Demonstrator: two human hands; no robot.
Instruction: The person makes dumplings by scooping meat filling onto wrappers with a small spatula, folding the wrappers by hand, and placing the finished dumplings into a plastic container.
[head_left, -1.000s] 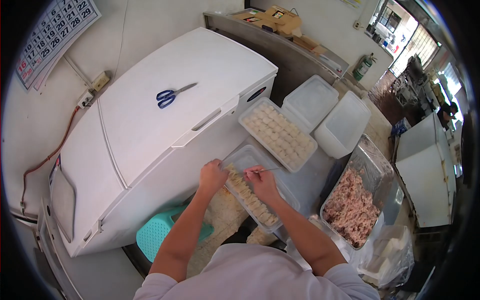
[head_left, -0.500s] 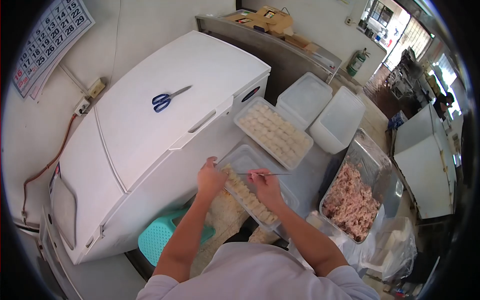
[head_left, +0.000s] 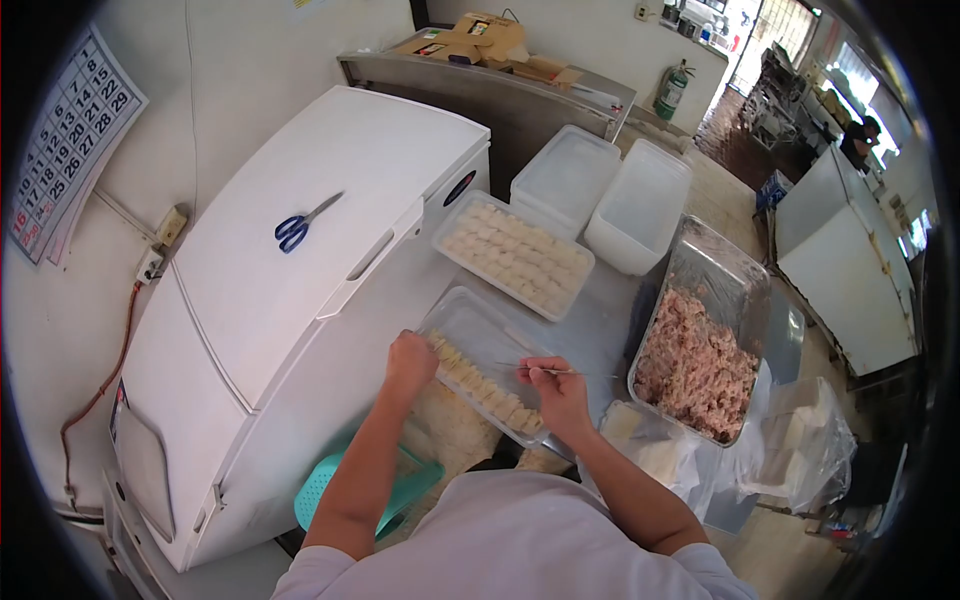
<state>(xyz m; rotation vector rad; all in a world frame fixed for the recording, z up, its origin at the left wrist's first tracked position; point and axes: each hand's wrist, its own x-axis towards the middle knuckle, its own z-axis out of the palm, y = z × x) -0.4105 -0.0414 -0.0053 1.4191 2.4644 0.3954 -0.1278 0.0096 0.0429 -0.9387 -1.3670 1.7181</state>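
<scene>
My left hand (head_left: 410, 358) is closed at the left corner of a clear plastic tray (head_left: 478, 312); what its fingers hold, if anything, is hidden. Along the tray's near side runs a row of pale dumplings (head_left: 482, 388). Over the tray's right part, my right hand (head_left: 553, 382) grips a thin metal stick (head_left: 590, 374) that lies roughly level. Behind stands a second tray (head_left: 572, 311) filled with rows of dumplings. To the right, a metal pan (head_left: 690, 240) holds pink minced filling (head_left: 695, 365).
A white chest freezer (head_left: 290, 300) with blue scissors (head_left: 292, 233) on top fills the left. Two lidded containers (head_left: 568, 175) (head_left: 645, 205) stand at the back. Plastic bags (head_left: 800, 440) lie at right, a turquoise stool (head_left: 325, 480) below. Another person (head_left: 858, 140) is far off at right.
The view has swung to the right. My right hand and the stick have moved away from the left hand and the row of dumplings, toward the right of the tray.
</scene>
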